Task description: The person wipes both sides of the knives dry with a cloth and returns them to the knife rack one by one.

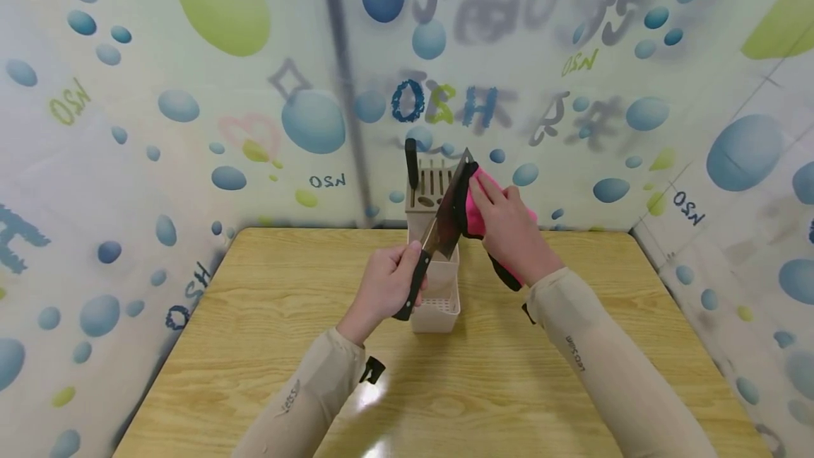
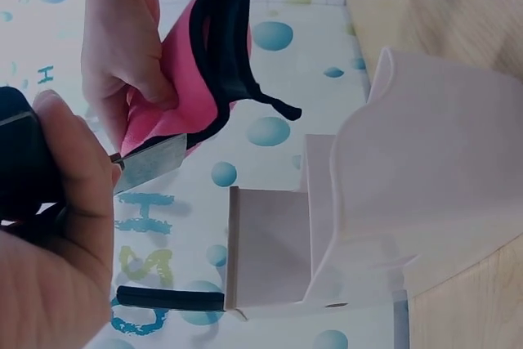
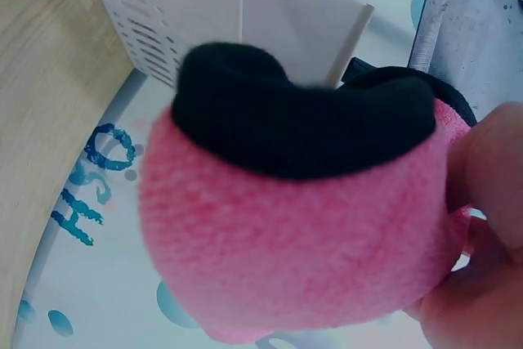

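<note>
My left hand (image 1: 388,278) grips the black handle of a cleaver (image 1: 449,221), whose broad blade tilts up and to the right. In my right hand (image 1: 511,232) is a pink cloth with black edging (image 1: 473,221), held against the blade near its upper end. The left wrist view shows the cloth (image 2: 181,71) wrapped over the blade (image 2: 155,163), covering much of it. Seen from the right wrist, the bunched cloth (image 3: 302,243) fills the middle, with the bare blade (image 3: 474,38) behind it and fingers pinching its right side.
Behind the hands a pale knife holder (image 1: 434,320) stands on the wooden table (image 1: 286,302), with slots on top and a perforated front compartment. A black-handled utensil (image 1: 411,161) stands in its left slot. Printed curtain walls (image 1: 305,34) surround the table's back and sides.
</note>
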`<state>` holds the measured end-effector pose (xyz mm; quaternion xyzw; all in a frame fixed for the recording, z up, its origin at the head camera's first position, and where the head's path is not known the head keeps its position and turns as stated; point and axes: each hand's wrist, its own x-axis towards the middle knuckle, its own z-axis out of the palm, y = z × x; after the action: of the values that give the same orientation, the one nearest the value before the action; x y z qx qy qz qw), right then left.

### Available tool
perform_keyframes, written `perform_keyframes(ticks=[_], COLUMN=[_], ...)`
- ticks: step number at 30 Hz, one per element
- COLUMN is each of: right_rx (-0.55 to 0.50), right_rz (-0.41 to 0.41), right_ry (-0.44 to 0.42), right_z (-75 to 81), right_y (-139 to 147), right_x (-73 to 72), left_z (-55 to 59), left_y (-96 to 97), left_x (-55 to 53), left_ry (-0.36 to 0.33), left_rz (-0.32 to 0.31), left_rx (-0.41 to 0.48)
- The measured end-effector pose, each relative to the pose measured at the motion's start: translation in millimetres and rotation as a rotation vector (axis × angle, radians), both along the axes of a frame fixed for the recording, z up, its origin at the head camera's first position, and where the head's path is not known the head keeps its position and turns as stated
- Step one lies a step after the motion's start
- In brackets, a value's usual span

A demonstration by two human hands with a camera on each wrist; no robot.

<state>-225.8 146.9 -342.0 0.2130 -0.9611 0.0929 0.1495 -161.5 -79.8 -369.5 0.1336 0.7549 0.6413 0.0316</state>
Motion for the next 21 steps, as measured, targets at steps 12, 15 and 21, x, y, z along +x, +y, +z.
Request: perform_keyframes(ticks=[12, 15, 21], right_rx=[-0.042, -0.052, -0.104], right_rz=[0.029, 0.041, 0.071], right_ry=[-0.022, -0.006, 0.073], right_z=[-3.6, -2.9, -2.3], right_y=[-4, -5, -8], right_x=[10.6, 14.0, 19.7], left_z=[-3.5, -2.7, -1.0], left_y=[3.0, 3.5, 5.4], left_x=[-5.7, -5.7, -6.0], left_ry=[-0.017, -0.028, -0.065], left_rz=[0.005, -0.005, 0.0], left_rx=[0.053, 0.078, 0.106])
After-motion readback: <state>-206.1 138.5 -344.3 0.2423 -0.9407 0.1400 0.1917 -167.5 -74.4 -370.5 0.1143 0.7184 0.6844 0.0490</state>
